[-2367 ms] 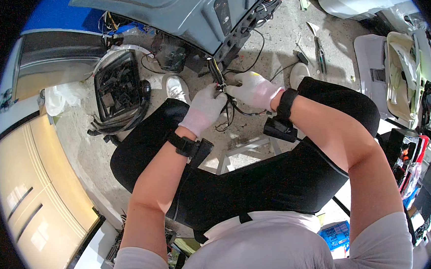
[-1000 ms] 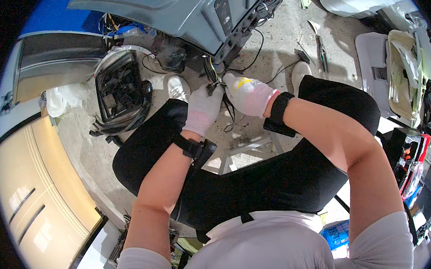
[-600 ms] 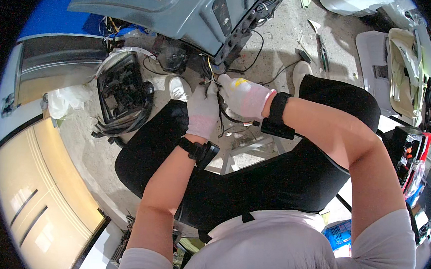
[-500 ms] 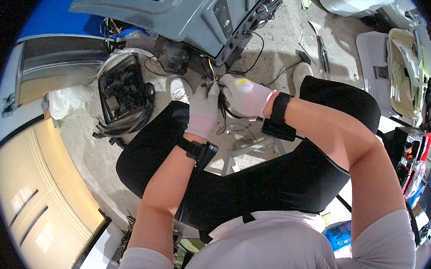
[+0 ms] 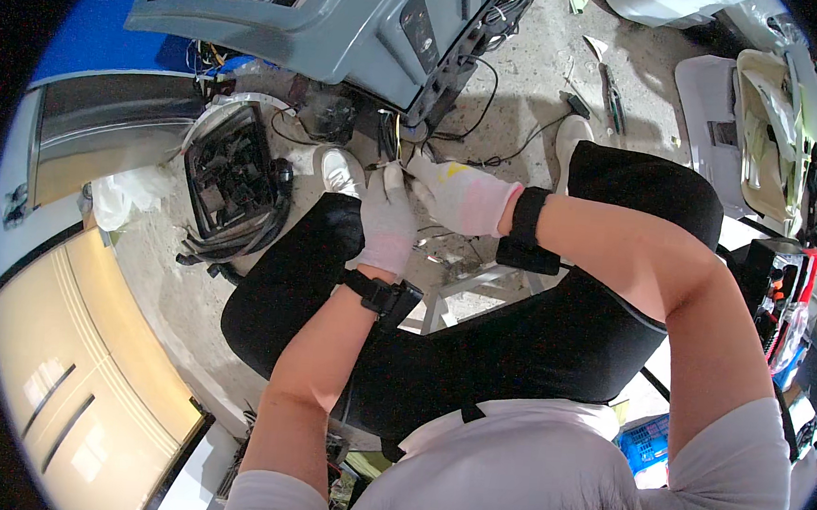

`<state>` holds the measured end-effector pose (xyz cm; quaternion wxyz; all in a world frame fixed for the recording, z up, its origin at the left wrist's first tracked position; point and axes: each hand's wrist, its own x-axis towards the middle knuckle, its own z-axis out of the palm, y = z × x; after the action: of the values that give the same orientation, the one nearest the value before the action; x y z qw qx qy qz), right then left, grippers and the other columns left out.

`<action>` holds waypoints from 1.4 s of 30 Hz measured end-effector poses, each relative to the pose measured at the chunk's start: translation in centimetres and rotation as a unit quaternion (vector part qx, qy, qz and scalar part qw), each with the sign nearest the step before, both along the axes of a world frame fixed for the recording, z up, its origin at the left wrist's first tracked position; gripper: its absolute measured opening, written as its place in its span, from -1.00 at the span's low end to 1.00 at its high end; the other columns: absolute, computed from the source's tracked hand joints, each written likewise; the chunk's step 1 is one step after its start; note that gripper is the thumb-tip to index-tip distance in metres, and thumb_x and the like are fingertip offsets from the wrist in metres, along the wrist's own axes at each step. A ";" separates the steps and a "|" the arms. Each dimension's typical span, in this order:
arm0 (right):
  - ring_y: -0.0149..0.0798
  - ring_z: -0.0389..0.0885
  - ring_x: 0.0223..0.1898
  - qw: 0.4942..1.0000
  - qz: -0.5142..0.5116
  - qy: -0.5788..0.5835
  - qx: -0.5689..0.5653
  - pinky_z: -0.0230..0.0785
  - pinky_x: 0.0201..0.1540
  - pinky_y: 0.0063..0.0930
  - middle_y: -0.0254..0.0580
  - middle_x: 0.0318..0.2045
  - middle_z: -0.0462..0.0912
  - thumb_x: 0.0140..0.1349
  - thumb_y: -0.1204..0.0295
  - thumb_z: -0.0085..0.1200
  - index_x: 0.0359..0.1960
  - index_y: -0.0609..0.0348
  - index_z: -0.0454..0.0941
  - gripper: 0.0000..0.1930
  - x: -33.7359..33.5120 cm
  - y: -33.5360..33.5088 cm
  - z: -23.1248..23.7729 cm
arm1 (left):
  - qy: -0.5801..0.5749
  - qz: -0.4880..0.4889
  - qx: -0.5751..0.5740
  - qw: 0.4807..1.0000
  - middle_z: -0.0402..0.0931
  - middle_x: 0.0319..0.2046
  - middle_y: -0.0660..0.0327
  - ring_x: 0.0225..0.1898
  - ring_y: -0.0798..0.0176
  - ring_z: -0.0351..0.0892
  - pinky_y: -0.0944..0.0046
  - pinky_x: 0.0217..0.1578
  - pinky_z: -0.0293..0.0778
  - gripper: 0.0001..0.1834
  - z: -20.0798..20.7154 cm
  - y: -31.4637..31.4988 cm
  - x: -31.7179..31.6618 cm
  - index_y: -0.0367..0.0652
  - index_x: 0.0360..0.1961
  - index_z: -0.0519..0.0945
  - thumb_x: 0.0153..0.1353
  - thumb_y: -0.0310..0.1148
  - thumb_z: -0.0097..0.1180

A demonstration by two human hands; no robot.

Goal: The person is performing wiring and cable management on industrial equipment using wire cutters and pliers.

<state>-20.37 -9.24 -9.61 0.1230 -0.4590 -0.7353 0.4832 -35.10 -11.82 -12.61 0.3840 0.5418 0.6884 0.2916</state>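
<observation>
A bundle of thin wires (image 5: 392, 142), some of them yellow and white, hangs from the lower edge of a large grey plastic panel (image 5: 365, 51). My left hand (image 5: 385, 218), in a pale knitted glove, is closed around the wires' lower ends, fingers pointing up. From the right, my right hand (image 5: 459, 195), gloved alike with a yellow mark on the back, reaches the same bundle with its fingers pinched together beside the left fingertips. The exact grip of the right fingertips is partly hidden by the glove.
A black-framed part with a thick hose (image 5: 231, 174) lies on the floor to the left, near a white plastic bag (image 5: 127, 196). Black cable (image 5: 528, 143) and pliers (image 5: 613, 99) lie to the right. Pale plastic shells (image 5: 715, 134) stand at far right; a cream cabinet (image 5: 75, 356) at left.
Dark wire strands that hung below and between my hands no longer show there. Both hands have shifted slightly, and more of the wires above the fingers is visible.
</observation>
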 end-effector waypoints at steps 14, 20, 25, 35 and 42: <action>0.21 0.51 -0.37 0.999 -0.002 -0.024 0.029 0.33 -0.32 -0.04 0.19 -0.48 0.53 0.25 0.35 -0.22 -0.23 0.27 0.30 -0.79 -0.1 -0.2 -0.9 | -0.095 -0.020 -0.120 0.988 0.43 -0.44 0.17 -0.43 0.30 0.36 0.34 -0.38 0.30 -0.64 1.2 0.6 -1.5 -0.33 -0.18 0.47 0.28 -0.19 -0.13; 0.20 0.51 -0.36 1.000 -0.009 0.009 0.015 0.33 -0.31 -0.03 0.19 -0.47 0.52 0.26 0.34 -0.24 -0.23 0.25 0.31 -0.78 -0.5 -0.4 0.2 | -0.138 0.055 -0.139 0.979 0.47 -0.47 0.07 -0.43 0.24 0.40 0.28 -0.34 0.34 -0.62 1.0 0.5 -1.4 -0.38 -0.21 0.49 0.24 -0.20 -0.09; 0.20 0.51 -0.36 1.000 0.009 -0.014 0.011 0.33 -0.31 -0.03 0.19 -0.47 0.52 0.26 0.33 -0.24 -0.23 0.25 0.31 -0.78 -0.2 -0.1 0.9 | -0.144 0.036 -0.159 0.976 0.37 -0.53 0.34 -0.51 0.48 0.30 0.46 -0.52 0.27 -0.67 2.7 0.7 -0.8 -0.26 -0.26 0.48 0.26 -0.16 -0.07; 0.10 0.54 -0.24 0.994 -0.019 -0.107 0.011 0.39 -0.16 -0.16 0.14 -0.31 0.56 0.22 0.14 -0.17 -0.18 0.18 0.47 -0.63 0.6 1.8 0.9 | -0.036 -0.011 -0.087 0.995 0.46 -0.49 0.14 -0.48 0.22 0.41 0.28 -0.43 0.34 -0.67 0.6 0.6 -2.2 -0.31 -0.24 0.51 0.23 -0.21 -0.04; -0.03 0.51 -0.11 0.989 -0.075 0.029 0.122 0.37 -0.05 -0.29 -0.06 -0.19 0.56 0.20 0.35 -0.06 -0.12 0.12 0.50 -0.74 0.1 3.3 -1.1 | 0.068 -0.037 0.007 0.997 0.53 -0.42 -0.09 -0.32 -0.11 0.52 0.10 -0.32 0.40 -0.72 1.4 0.6 -1.6 -0.28 -0.30 0.56 0.18 -0.25 0.00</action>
<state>-20.29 -5.94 -10.73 0.2355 -0.4801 -0.7482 0.3927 -36.71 -11.26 -11.21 0.3428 0.5881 0.6906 0.2443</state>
